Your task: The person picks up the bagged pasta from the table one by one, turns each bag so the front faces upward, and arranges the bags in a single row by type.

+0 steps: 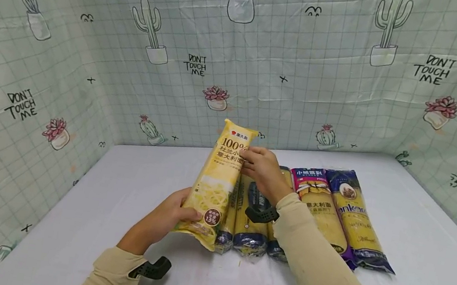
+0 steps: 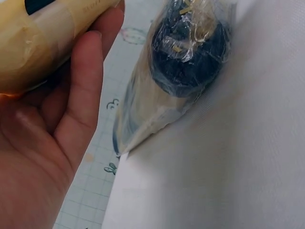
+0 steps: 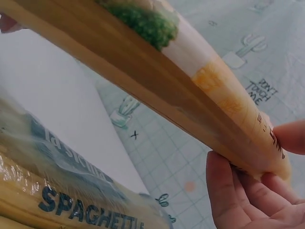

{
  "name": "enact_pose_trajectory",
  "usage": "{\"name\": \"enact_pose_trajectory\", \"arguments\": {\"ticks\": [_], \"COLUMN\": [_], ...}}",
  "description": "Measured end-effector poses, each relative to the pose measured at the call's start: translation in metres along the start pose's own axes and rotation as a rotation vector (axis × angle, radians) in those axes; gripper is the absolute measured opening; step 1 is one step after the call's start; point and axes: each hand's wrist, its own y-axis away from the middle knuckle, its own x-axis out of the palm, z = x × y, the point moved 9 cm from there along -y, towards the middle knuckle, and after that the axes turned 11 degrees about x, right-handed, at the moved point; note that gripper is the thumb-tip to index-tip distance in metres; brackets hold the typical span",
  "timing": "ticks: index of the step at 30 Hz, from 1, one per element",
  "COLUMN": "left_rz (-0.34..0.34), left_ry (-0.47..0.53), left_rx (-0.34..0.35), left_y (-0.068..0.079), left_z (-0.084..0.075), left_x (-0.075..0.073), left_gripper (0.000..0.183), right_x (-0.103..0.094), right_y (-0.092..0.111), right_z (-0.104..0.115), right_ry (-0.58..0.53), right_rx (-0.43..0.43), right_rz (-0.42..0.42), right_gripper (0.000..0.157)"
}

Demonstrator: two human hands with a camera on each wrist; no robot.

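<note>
A yellow pasta packet (image 1: 219,180) is held up in both hands, tilted, above the row of packets on the table. My left hand (image 1: 166,217) grips its lower left edge, thumb on the front. Near the top right edge, my right hand (image 1: 266,170) pinches it; in the right wrist view the fingers lie below the packet (image 3: 190,105) and the thumb on the other side. Behind it lie blue-and-yellow spaghetti packets (image 1: 246,241), partly hidden by the held packet and the right arm.
Right of the right arm lie a pink-and-purple pasta packet (image 1: 318,205) and a dark blue and yellow packet (image 1: 358,221), side by side. The white table (image 1: 114,194) meets a cloth backdrop (image 1: 264,84) printed with cacti.
</note>
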Motion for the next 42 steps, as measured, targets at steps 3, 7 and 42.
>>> {"name": "enact_pose_trajectory", "arguments": {"ticks": [3, 7, 42], "left_rz": [-0.009, -0.022, -0.274], "left_ry": [0.013, 0.030, -0.085], "left_rx": [0.000, -0.014, -0.113], "left_y": [0.000, 0.001, 0.007], "left_z": [0.000, 0.003, 0.012], "left_x": [-0.002, -0.003, -0.049], "left_gripper": [0.053, 0.053, 0.044], "right_x": [0.002, 0.008, 0.070], "right_y": [-0.001, -0.001, 0.010], "right_z": [-0.003, -0.008, -0.046], "right_ry": [-0.003, -0.028, 0.168], "right_rx": [0.015, 0.017, 0.073], "right_rz": [-0.021, -0.008, 0.254], "right_gripper": [0.045, 0.047, 0.062]}}
